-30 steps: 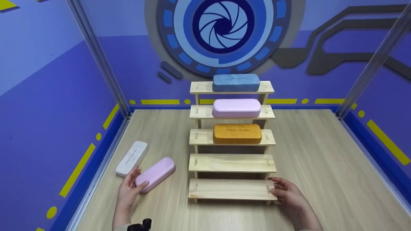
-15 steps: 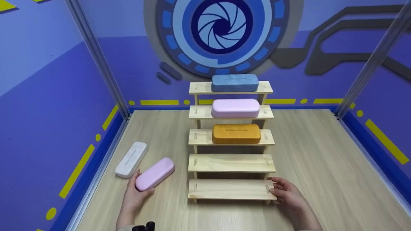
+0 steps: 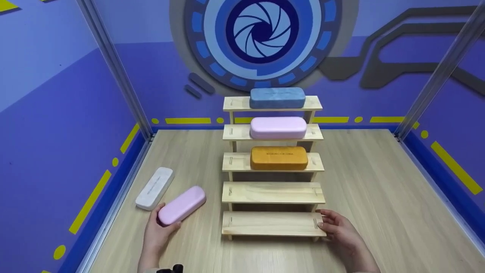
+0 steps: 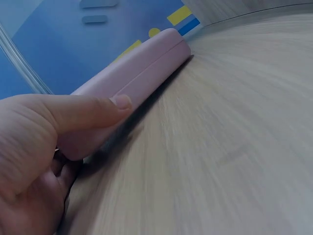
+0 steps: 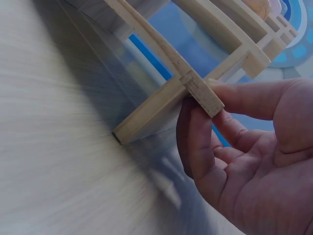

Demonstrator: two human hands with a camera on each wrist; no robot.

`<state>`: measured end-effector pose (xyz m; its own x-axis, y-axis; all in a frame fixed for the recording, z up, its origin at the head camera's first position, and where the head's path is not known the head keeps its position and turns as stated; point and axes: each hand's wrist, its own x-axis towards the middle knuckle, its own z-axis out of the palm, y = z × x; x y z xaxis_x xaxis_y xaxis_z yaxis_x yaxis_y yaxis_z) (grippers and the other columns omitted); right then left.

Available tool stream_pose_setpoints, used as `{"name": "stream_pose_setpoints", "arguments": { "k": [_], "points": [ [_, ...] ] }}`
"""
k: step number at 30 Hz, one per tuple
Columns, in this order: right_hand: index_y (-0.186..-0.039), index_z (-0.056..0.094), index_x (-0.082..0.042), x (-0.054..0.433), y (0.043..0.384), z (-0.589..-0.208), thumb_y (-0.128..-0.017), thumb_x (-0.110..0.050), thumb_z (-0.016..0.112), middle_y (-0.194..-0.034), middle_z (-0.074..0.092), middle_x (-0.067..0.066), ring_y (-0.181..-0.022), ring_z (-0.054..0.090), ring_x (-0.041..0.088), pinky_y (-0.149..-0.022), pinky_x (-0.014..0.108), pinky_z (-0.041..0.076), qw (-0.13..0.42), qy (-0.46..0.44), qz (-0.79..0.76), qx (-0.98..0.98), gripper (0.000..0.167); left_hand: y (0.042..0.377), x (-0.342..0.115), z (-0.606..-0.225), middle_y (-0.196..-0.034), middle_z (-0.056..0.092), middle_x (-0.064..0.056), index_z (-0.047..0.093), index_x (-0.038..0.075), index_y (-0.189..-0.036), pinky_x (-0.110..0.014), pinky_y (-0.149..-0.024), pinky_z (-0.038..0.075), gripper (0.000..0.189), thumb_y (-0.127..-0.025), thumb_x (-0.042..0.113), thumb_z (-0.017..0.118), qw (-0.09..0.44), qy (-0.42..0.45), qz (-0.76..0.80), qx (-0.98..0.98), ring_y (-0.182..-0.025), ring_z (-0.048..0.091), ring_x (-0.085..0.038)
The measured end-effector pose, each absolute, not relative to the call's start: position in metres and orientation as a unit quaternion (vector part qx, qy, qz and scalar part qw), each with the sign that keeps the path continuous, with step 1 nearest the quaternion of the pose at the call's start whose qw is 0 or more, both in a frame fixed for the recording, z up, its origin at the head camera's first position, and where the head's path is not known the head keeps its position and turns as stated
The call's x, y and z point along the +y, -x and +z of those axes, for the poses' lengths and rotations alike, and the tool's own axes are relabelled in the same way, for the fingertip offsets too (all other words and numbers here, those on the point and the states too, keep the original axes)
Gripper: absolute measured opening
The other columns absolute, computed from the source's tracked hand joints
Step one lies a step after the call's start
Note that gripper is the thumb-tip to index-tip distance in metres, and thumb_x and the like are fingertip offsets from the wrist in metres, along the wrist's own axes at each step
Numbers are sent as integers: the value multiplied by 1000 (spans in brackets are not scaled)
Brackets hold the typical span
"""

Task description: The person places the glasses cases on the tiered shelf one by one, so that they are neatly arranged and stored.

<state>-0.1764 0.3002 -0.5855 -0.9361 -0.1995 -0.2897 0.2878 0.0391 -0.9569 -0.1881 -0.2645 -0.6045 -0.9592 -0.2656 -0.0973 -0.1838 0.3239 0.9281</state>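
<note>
My left hand (image 3: 156,236) grips the near end of a pink glasses case (image 3: 182,205) at the left of the table. In the left wrist view the thumb lies along the side of this case (image 4: 132,73), with a dark shadow under it; the fingers behind are mostly hidden. A white glasses case (image 3: 154,189) with small lettering lies just beyond it to the left. My right hand (image 3: 344,232) pinches the right end of the lowest step of a wooden stepped rack (image 3: 271,224). The right wrist view shows thumb above and fingers below the board end (image 5: 203,93).
On the rack's upper steps sit a blue case (image 3: 277,98), a second pink case (image 3: 278,127) and an orange case (image 3: 279,158). The two lowest steps hold nothing. Blue-purple printed walls (image 3: 151,83) with metal corner posts (image 3: 117,72) enclose the wooden table (image 3: 379,182).
My left hand has shifted its hold on the pink case, moving slightly right and reaching round its near end. The case has barely moved. My right hand stays on the rack.
</note>
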Motion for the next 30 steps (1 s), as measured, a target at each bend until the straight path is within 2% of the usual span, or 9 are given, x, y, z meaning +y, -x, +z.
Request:
{"name": "stream_pose_setpoints", "arguments": {
  "k": [2, 4, 7, 9, 15, 21, 24, 26, 30],
  "points": [
    [-149, 31, 13, 300, 177, -586, -98, -8, 64, -110, 70, -6, -93, 70, 8, -77, 25, 60, 176, -27, -697, 695, 65, 187, -264, -605, -161, 35, -28, 31, 1, -157, -48, -127, 27, 94, -79, -1, 83, 42, -142, -574, -805, -151, 34, -41],
    [-149, 31, 13, 301, 177, -586, -98, -7, 64, -111, 70, -5, -94, 70, 8, -77, 25, 61, 176, -21, -700, 692, 64, 186, -263, -605, -161, 37, -27, 32, 1, -157, -31, -122, 33, 93, -79, -2, 83, 48, -147, -583, -797, -150, 36, -38],
    [-149, 31, 13, 301, 177, -587, -98, -7, 64, -111, 70, -4, -95, 70, 10, -79, 26, 61, 176, -16, -703, 689, 65, 185, -263, -605, -160, 39, -25, 34, 2, -156, -6, -106, 35, 92, -79, -4, 83, 58, -153, -598, -785, -150, 37, -36],
    [-149, 30, 14, 301, 177, -587, -98, -7, 64, -112, 70, -5, -96, 71, 10, -79, 26, 62, 177, -13, -703, 689, 65, 185, -262, -605, -160, 40, -24, 36, 3, -156, 3, -95, 33, 91, -78, -4, 83, 64, -158, -609, -775, -150, 37, -35],
    [-148, 31, 13, 301, 176, -588, -98, -6, 64, -111, 70, -6, -95, 71, 9, -80, 26, 62, 180, -14, -710, 681, 63, 184, -259, -600, -160, 40, -22, 38, 5, -156, 0, -104, 33, 91, -78, -1, 85, 74, -167, -623, -761, -151, 36, -32],
    [-149, 30, 14, 300, 176, -587, -98, -7, 65, -112, 70, -5, -97, 71, 10, -82, 27, 62, 178, -25, -706, 685, 66, 181, -255, -591, -157, 42, -21, 40, 4, -154, 4, -94, 36, 88, -78, -3, 84, 97, -174, -642, -740, -147, 40, -31],
    [-150, 30, 14, 300, 175, -587, -98, -7, 65, -112, 70, -4, -96, 71, 10, -81, 27, 62, 177, -28, -705, 686, 66, 181, -253, -585, -157, 42, -20, 40, 3, -153, 4, -94, 38, 88, -77, -6, 84, 110, -174, -651, -731, -147, 39, -31],
    [-149, 30, 14, 300, 175, -587, -98, -7, 65, -112, 70, -5, -96, 71, 10, -80, 27, 62, 177, -29, -706, 685, 65, 181, -252, -581, -156, 43, -20, 41, 3, -153, 3, -94, 39, 89, -77, -6, 84, 117, -175, -652, -728, -144, 43, -26],
    [-148, 33, 13, 301, 176, -588, -98, -6, 64, -110, 70, -6, -94, 71, 9, -78, 26, 61, 176, -25, -710, 681, 62, 179, -251, -573, -153, 46, -18, 43, 4, -152, 0, -92, 45, 90, -74, -8, 85, 134, -168, -660, -720, -125, 52, -3]
  ]
}}
